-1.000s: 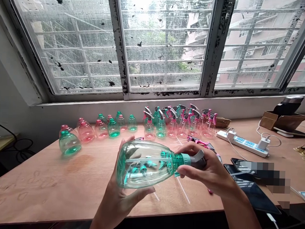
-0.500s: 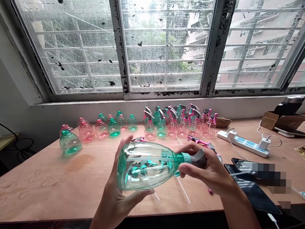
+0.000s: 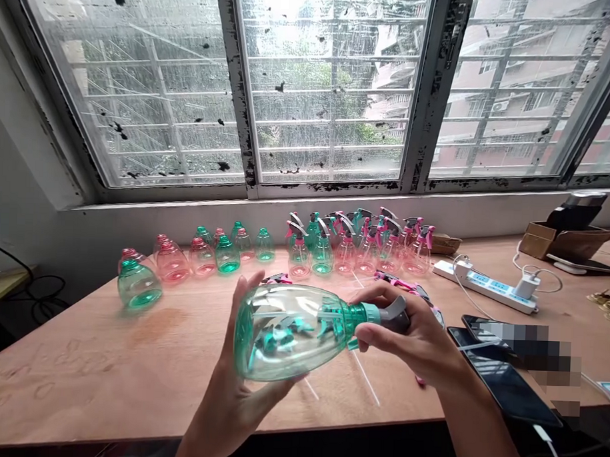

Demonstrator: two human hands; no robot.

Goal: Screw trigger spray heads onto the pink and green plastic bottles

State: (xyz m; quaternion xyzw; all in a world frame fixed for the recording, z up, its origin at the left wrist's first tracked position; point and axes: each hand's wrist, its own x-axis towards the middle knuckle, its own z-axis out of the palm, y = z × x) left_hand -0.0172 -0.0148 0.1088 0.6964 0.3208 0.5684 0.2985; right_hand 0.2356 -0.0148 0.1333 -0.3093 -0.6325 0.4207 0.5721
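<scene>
A clear green spray bottle point(image 3: 294, 335) lies sideways in the air above the table, its neck pointing right. Around its base end wraps my left hand point(image 3: 236, 393), thumb below and fingers behind. My right hand point(image 3: 411, 339) grips the teal and grey spray head point(image 3: 376, 316) at the neck. Through the plastic I see teal shapes, apparently spray heads lying on the table behind. Pink and grey spray heads point(image 3: 408, 285) lie just beyond my right hand, partly hidden by it. Thin white tubes point(image 3: 366, 377) stick out on the table under the bottle.
On the wooden table point(image 3: 80, 367), several headless green and pink bottles point(image 3: 174, 260) stand at back left. Bottles with spray heads point(image 3: 347, 253) stand in the back middle. To the right are a power strip point(image 3: 488, 288), phones point(image 3: 510, 382) and a cardboard box point(image 3: 544, 243).
Both hands keep their hold on the spray bottle. My right hand and the spray head have shifted very slightly left; the rest looks nearly the same.
</scene>
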